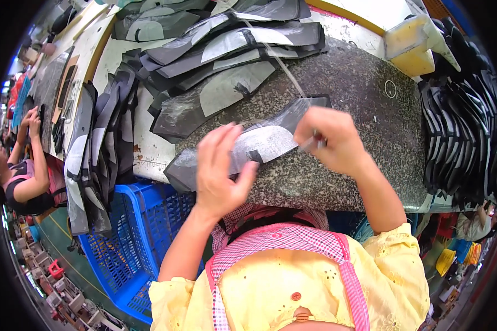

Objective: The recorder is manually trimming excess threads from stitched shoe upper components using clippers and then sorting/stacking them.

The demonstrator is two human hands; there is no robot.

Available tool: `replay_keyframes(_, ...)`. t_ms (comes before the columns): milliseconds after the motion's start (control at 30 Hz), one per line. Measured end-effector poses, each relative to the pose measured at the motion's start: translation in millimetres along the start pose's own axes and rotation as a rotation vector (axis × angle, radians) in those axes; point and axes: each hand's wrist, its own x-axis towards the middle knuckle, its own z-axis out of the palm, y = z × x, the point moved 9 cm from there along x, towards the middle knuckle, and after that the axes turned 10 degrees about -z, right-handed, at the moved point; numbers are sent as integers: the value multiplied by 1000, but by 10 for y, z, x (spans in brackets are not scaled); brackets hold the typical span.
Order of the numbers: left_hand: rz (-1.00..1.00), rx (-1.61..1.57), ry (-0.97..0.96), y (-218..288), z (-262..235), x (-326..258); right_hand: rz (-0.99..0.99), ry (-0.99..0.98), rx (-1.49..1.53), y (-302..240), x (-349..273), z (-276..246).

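A dark, curved flat piece point(266, 140) with a pale half-oval patch lies slantwise on the speckled stone slab point(364, 80) in front of me. Over its left part rests my left hand point(221, 168), fingers stretched and thumb apart, pressing on the surface. My right hand point(330, 142) is closed above the right end of the piece. Something thin and light pokes out of its fingers toward the pale patch, too blurred to name. A thin pale strip or cord point(284, 69) runs from the far side down to the top edge of the piece.
Similar pieces lie overlapped beyond point(226, 47) and hang in a bunch at left point(102, 138). More stand stacked at right point(458, 138), near a yellowish plastic container point(411, 47). A blue crate point(141, 220) is below the table's left edge. Another person point(30, 171) works far left.
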Motion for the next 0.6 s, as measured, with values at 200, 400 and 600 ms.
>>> replay_keyframes(200,-18,-538,-558,507,205,-289,-46,4,62,-641,-505,-398)
replay_keyframes(400,-95,-369,-228,133,5,-250,292,254,-98,-216,-866,-752)
replay_keyframes(600,-499,157,5,-1041,-369,-133,251,52,-63,580,-40,267)
